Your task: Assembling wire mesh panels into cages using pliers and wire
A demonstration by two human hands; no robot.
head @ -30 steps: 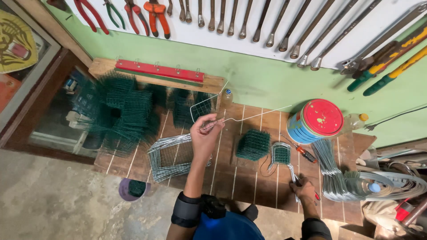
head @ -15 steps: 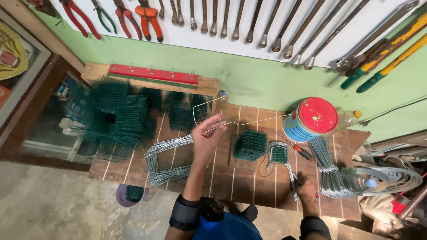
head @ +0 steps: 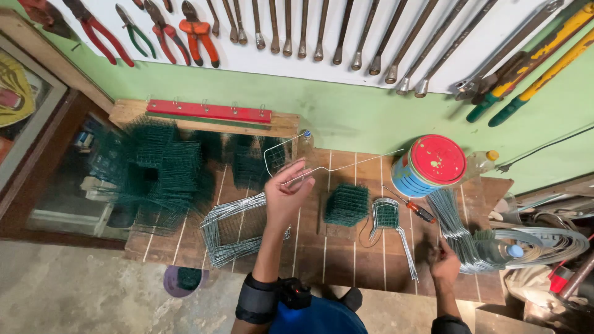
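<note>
My left hand point(head: 288, 192) is raised over the brown tiled worktop point(head: 322, 260) and grips a bent wire frame point(head: 291, 158), a loop with a long straight tail running right. Below it lies a stack of bare wire frames point(head: 238, 232). My right hand point(head: 444, 267) rests low at the front right, fingers touching a pile of bent wire pieces point(head: 461, 238). Between the hands sit a small square of green mesh point(head: 346, 204) and a wire frame filled with green mesh point(head: 387, 215).
Heaps of green mesh pieces point(head: 154, 170) fill the left and back of the worktop. A blue tin with a red lid point(head: 430, 166), a screwdriver point(head: 411, 207) and a wire coil point(head: 544, 244) lie right. Pliers and wrenches point(head: 346, 31) hang on the wall.
My left hand has lifted the bent wire frame slightly up and to the right, holding it higher over the frame stack. My right hand stays at the wire pile.
</note>
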